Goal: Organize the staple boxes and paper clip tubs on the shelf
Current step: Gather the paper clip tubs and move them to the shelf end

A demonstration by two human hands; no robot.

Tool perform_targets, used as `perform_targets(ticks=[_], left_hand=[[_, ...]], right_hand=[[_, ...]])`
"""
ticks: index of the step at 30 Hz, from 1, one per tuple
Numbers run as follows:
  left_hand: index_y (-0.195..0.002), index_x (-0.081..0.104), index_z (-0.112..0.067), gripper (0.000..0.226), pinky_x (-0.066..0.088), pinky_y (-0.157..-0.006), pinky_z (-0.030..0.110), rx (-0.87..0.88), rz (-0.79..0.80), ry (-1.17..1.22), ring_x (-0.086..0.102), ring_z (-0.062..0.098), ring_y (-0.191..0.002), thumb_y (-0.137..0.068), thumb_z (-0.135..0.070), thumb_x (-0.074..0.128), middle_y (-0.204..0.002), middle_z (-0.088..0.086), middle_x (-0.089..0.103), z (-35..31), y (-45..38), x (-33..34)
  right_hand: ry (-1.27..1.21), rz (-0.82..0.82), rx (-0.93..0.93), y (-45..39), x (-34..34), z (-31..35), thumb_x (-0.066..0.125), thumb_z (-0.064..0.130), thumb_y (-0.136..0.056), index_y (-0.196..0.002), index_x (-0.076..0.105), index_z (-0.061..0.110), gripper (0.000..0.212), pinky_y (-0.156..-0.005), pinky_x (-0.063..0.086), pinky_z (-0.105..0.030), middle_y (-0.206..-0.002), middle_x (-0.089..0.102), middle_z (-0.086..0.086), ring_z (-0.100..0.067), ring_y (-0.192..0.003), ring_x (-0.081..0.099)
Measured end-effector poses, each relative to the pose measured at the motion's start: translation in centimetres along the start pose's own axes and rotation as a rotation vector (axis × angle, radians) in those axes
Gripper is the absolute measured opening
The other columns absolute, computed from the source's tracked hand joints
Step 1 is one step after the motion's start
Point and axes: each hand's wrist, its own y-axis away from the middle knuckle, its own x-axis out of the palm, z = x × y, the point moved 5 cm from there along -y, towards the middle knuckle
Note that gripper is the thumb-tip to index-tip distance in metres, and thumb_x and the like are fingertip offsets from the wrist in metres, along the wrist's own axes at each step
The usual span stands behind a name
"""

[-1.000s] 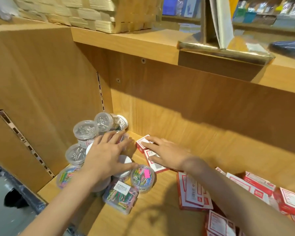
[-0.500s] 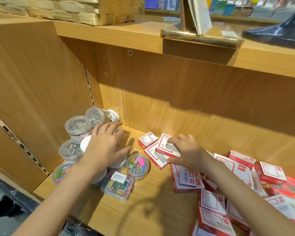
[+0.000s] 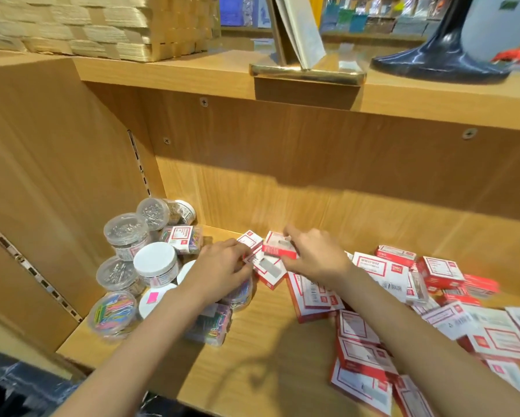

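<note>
right hand (image 3: pixel 315 258) pinches a small red staple box (image 3: pixel 278 247) at the far middle of the shelf (image 3: pixel 252 356); left hand (image 3: pixel 222 267) curls on the box (image 3: pixel 267 269) beneath; tubs (image 3: pixel 132 260) crowd the left corner; best to square edges before stacking, clear of loose boxes (image 3: pixel 433 296) right

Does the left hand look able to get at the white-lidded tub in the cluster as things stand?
Probably yes. The white-lidded tub stands just left of the left hand, its lid uncovered and nothing stacked on it. That hand would first have to leave the small staple boxes it is touching.
</note>
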Motion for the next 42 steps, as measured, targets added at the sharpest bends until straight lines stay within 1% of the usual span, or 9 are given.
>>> perform_targets(ticks=[7,11,16,19,22,26,32,37,42], left_hand=[[-0.108,0.057,-0.019,0.041,0.035,-0.092,0.034,-0.058,0.164,-0.129,0.049,0.022,-0.111,-0.082,-0.05,0.057,-0.119,0.002,0.058,-2.5,-1.8,1.7],[-0.116,0.045,-0.018,0.057,0.04,-0.091,0.036,-0.163,0.241,-0.125,0.049,0.026,-0.112,-0.077,-0.058,0.059,-0.121,0.007,0.054,-2.2,-2.8,2.7],[-0.126,0.035,-0.013,0.078,0.044,-0.087,0.034,-0.145,0.119,-0.011,0.051,0.025,-0.11,-0.069,-0.052,0.07,-0.119,0.008,0.055,-2.3,-2.8,3.1],[-0.124,0.033,-0.011,0.087,0.047,-0.08,0.035,-0.184,-0.053,0.239,0.054,0.026,-0.104,-0.059,-0.046,0.079,-0.113,0.009,0.057,-1.7,-2.1,2.3],[-0.121,0.036,-0.01,0.082,0.044,-0.085,0.036,-0.107,-0.217,0.341,0.051,0.025,-0.105,-0.058,-0.039,0.08,-0.112,0.007,0.055,-2.5,-2.0,-0.3],[-0.13,0.033,-0.011,0.087,0.037,-0.088,0.027,0.167,-0.204,0.313,0.042,0.017,-0.112,-0.06,-0.031,0.081,-0.118,-0.004,0.046,-8.5,-1.4,-2.3],[-0.126,0.037,-0.01,0.078,0.028,-0.094,0.007,0.471,-0.209,0.341,0.035,0.006,-0.108,-0.058,-0.041,0.062,-0.112,-0.009,0.042,-18.2,-0.5,-0.5],[-0.139,0.026,-0.016,0.087,0.023,-0.095,0.01,0.39,-0.086,0.405,0.034,0.01,-0.121,-0.068,-0.029,0.075,-0.123,-0.01,0.04,-25.1,-2.6,3.4],[-0.128,0.044,-0.006,0.051,0.026,-0.095,0.024,0.361,-0.104,0.252,0.044,0.027,-0.116,-0.083,-0.028,0.056,-0.123,0.011,0.052,-29.7,-4.4,6.1]], right_hand=[[-0.23,-0.059,0.036,-0.9,-3.0,-3.1,0.059,0.017,-0.087,-0.104,0.063,0.01,0.019,-0.079,0.052,-0.04,-0.101,0.066,-0.009,-0.023,-0.093,0.062],[-0.26,-0.261,0.187,2.2,-5.7,-5.3,0.057,0.021,-0.088,-0.104,0.058,0.016,0.017,-0.076,0.05,-0.039,-0.097,0.067,-0.006,-0.024,-0.091,0.06],[-0.521,-0.484,0.336,6.9,-8.9,-7.7,0.055,0.015,-0.089,-0.098,0.05,0.019,0.011,-0.06,0.04,-0.018,-0.077,0.058,0.011,-0.006,-0.071,0.054],[-0.634,-0.506,0.453,8.9,-8.9,-8.6,0.054,0.018,-0.091,-0.101,0.049,0.02,0.012,-0.054,0.044,-0.024,-0.078,0.054,0.01,-0.004,-0.067,0.054],[-1.08,-0.461,0.592,10.2,-7.4,-9.5,0.058,0.011,-0.088,-0.104,0.053,0.012,0.017,-0.039,0.047,-0.023,-0.078,0.063,-0.005,-0.008,-0.049,0.06],[-1.657,-0.263,0.595,11.4,-6.1,-8.9,0.061,0.003,-0.081,-0.103,0.06,0.005,0.022,-0.044,0.049,-0.013,-0.077,0.073,-0.008,-0.013,-0.063,0.069],[-1.529,-0.247,0.513,14.7,-6.1,-12.1,0.062,0.004,-0.081,-0.083,0.063,0.007,0.003,-0.048,0.049,-0.018,-0.076,0.067,-0.008,-0.013,-0.06,0.063],[-1.379,-0.327,0.585,19.5,-6.4,-18.8,0.068,0.003,-0.077,-0.08,0.059,0.014,0.014,-0.063,0.047,-0.028,-0.08,0.064,-0.007,-0.016,-0.067,0.06],[-0.568,-0.626,0.377,23.0,-9.7,-26.1,0.069,0.005,-0.074,-0.079,0.049,0.02,0.025,-0.066,0.038,-0.027,-0.081,0.054,-0.001,-0.015,-0.072,0.052]])
